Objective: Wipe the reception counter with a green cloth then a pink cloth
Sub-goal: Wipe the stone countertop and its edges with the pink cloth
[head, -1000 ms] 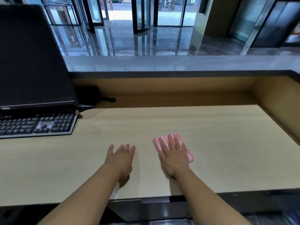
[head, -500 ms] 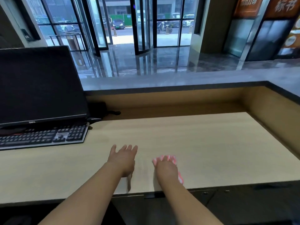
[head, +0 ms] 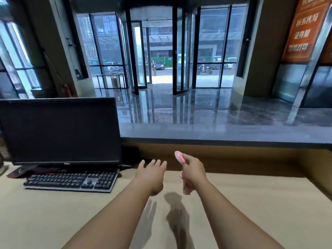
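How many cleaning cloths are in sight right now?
1: a pink cloth bunched in the right hand, lifted above the pale wooden desk. No green cloth shows; it may be out of view.

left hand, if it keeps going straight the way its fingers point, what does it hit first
Probably the wooden back panel under the raised grey ledge. The left hand is open above the desk, fingers aimed forward, with nothing visible between. Depth is unclear.

Daylight pours in through the glass doors [head: 154,49], glaring on the polished floor [head: 179,105]. The foreground is dimmer; soft shadows fall on the table [head: 53,212]. Edges bend with wide-angle distortion, and the picture is slightly blurred.
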Available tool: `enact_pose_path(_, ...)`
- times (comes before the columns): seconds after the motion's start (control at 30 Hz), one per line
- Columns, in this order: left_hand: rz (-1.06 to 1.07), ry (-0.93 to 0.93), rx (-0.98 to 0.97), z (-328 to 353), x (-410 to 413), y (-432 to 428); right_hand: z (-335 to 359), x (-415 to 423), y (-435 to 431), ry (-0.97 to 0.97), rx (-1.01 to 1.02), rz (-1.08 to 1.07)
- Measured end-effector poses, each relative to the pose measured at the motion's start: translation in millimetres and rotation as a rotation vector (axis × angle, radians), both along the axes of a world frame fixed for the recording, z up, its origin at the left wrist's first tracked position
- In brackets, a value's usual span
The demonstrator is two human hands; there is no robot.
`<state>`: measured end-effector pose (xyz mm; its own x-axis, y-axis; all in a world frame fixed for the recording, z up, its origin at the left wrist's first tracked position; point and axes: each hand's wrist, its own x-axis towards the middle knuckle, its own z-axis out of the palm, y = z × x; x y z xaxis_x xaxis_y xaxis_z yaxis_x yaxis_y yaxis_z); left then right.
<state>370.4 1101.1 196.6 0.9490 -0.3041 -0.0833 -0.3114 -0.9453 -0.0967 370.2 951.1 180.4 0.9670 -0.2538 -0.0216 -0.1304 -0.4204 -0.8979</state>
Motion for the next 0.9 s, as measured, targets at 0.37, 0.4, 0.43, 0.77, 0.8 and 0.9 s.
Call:
enact_pose_path(0.37, 0.228, -0.051, -0.122, -2, 106, 12, 46, 156, 23, -0.211, -0.713, 0.338)
enact_pose_path(0.4, 0.250, -0.047, -0.128, -5, 110, 14, 45, 169, 28, -0.140, -0.731, 0.395)
enact_pose_path(0.43, 0.283, -0.050, -0.131, -9, 120, 21, 40, 191, 39, -0.073, -0.766, 0.468)
enact_pose_path(0.77, 0.269, -0.101, -0.199, -14, 164, 45, 11, 287, 103, -0.265, -1.345, 0.863)
enact_pose_path(0.8, 0.272, -0.096, -0.206, -15, 170, 45, 12, 293, 102, -0.261, -1.332, 0.875)
enact_pose_path(0.9, 0.256, -0.094, -0.214, -15, 184, 45, 15, 310, 98, -0.149, -1.238, 0.845)
